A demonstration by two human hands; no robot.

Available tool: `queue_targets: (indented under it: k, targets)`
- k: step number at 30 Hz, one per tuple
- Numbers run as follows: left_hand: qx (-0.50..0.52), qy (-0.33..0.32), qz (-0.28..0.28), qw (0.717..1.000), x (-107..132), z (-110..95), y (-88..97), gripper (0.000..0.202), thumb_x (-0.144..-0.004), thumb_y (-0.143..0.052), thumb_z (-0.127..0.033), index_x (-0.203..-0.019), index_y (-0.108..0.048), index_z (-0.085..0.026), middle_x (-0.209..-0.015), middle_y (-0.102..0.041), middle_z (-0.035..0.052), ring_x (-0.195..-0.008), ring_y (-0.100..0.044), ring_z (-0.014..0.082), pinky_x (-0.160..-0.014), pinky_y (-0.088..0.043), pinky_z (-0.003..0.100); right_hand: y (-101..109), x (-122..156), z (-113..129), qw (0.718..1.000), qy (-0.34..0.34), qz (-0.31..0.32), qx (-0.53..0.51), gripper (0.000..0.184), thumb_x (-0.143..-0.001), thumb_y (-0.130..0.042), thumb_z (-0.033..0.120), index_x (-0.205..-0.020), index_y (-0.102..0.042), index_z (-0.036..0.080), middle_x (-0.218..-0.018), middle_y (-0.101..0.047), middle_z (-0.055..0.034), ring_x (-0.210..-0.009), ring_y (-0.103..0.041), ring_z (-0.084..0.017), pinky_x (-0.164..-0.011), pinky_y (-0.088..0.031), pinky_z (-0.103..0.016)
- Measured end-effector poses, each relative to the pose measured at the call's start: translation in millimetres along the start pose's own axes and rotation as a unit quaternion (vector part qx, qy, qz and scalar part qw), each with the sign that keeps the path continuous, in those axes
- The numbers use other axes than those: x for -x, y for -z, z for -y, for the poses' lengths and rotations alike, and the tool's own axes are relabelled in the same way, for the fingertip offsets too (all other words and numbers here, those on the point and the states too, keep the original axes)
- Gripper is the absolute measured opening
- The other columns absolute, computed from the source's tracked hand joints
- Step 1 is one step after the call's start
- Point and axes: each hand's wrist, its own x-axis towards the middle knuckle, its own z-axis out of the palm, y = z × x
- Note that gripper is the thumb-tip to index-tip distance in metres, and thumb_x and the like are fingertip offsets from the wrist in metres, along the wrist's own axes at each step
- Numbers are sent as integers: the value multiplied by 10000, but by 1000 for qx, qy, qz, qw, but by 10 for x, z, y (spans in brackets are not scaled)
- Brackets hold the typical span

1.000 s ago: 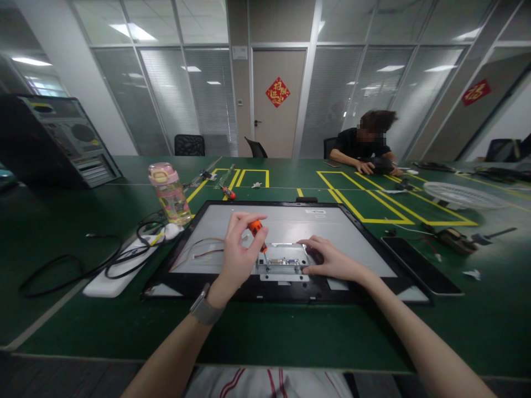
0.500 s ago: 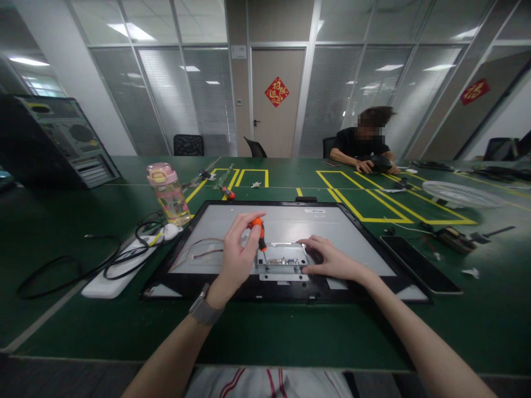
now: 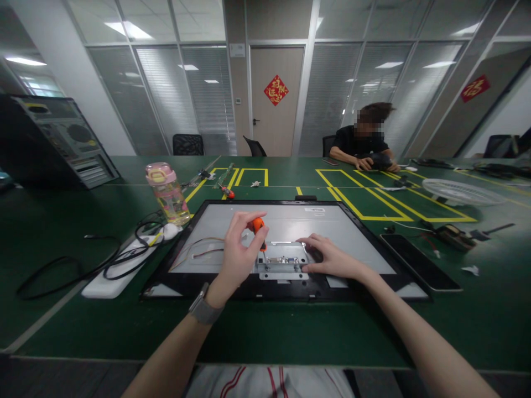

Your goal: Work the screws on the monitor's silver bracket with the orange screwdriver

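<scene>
A flat monitor panel (image 3: 265,221) with a black frame lies back side up on the table before me. On its lower middle sits a metal bracket (image 3: 284,276) with a row of connector ports (image 3: 282,261). My left hand (image 3: 240,243) is closed on an orange and black screwdriver (image 3: 259,225), held nearly upright with its tip at the bracket's left end. My right hand (image 3: 329,257) grips the bracket's right end between thumb and fingers. Thin wires (image 3: 207,251) lie on the panel left of my left hand.
Left of the panel are a power strip (image 3: 112,276) with black cables and a pink-lidded bottle (image 3: 168,193). A phone (image 3: 418,262) lies to the right. Another screwdriver (image 3: 227,192) rests behind the panel. A person (image 3: 365,138) sits across the table; a computer case (image 3: 58,141) stands far left.
My left fingers have shifted slightly around the screwdriver handle, which remains at the same spot on the bracket. My right hand has stayed in place.
</scene>
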Motion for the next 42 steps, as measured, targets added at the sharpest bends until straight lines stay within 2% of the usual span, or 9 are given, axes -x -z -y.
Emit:
queue_targets:
  k: [5,7,11,17,22,28,33,38,42]
  targets:
    - [21,6,19,1000,2,-17,18,265,-951,-471,-249,-1149,-645,-224,-1083,-586,71,-1002,-556,191,-866,-463,322,5,-2,7,1000,-4,2,4,626,-757,-733,463,-1305,-543,227,-1051,-558,-81,-1021,-533,-287,-948,-399,-462]
    - [28,16,22,999,-1,-15,20,259,-946,-488,-245,-1160,-633,-226,-1028,-609,59,-957,-573,182,-852,-464,317,6,-1,9,1000,-3,1,3,630,-756,-734,465,-1305,-542,223,-1049,-560,-82,-1022,-532,-287,-946,-400,-459]
    - [9,-10,15,1000,-7,1,13,226,-888,-596,-225,-1106,-654,-237,-917,-563,28,-853,-546,161,-811,-459,303,3,-2,10,1000,-3,3,-5,621,-761,-729,466,-1303,-543,226,-1073,-555,-86,-1031,-536,-289,-942,-407,-459]
    - [33,-4,47,998,12,-7,12,267,-942,-489,-207,-1175,-614,-240,-1049,-590,56,-979,-568,183,-873,-454,323,-6,-4,-9,1000,-3,0,-8,628,-756,-728,488,-1305,-542,248,-1074,-550,-81,-1035,-531,-292,-954,-406,-472]
    - [-19,-16,8,1000,0,-20,-4,214,-892,-594,-197,-1102,-629,-225,-947,-578,28,-884,-556,162,-831,-454,305,-3,2,-6,1000,-3,-1,-10,630,-755,-731,484,-1310,-539,256,-1077,-552,-81,-1039,-531,-293,-959,-406,-475]
    - [-27,-25,-9,999,-3,-16,2,190,-853,-657,-214,-1040,-625,-223,-942,-568,25,-866,-561,161,-821,-467,311,-3,5,-4,1000,-4,-2,-11,634,-753,-726,502,-1305,-544,249,-1084,-552,-84,-1030,-532,-292,-960,-405,-484]
    - [15,-1,23,1000,22,-1,5,188,-931,-531,-226,-1104,-606,-217,-1006,-631,56,-928,-596,175,-861,-470,328,-12,1,-26,1000,1,-4,-7,623,-756,-726,485,-1304,-544,249,-1084,-550,-87,-1043,-523,-295,-951,-412,-475]
    - [-31,-40,14,999,14,-12,12,181,-904,-582,-253,-1072,-643,-226,-898,-589,29,-858,-559,169,-810,-455,309,-26,-6,-50,1000,3,-6,-10,632,-754,-725,499,-1305,-540,253,-1083,-549,-78,-1038,-524,-291,-955,-413,-471]
    - [-7,-36,39,999,7,-24,19,274,-951,-463,-219,-1182,-609,-229,-1019,-600,56,-955,-570,185,-853,-453,328,-14,-5,-23,1000,0,-3,-6,627,-759,-724,478,-1306,-539,233,-1077,-551,-85,-1044,-523,-292,-960,-410,-467]
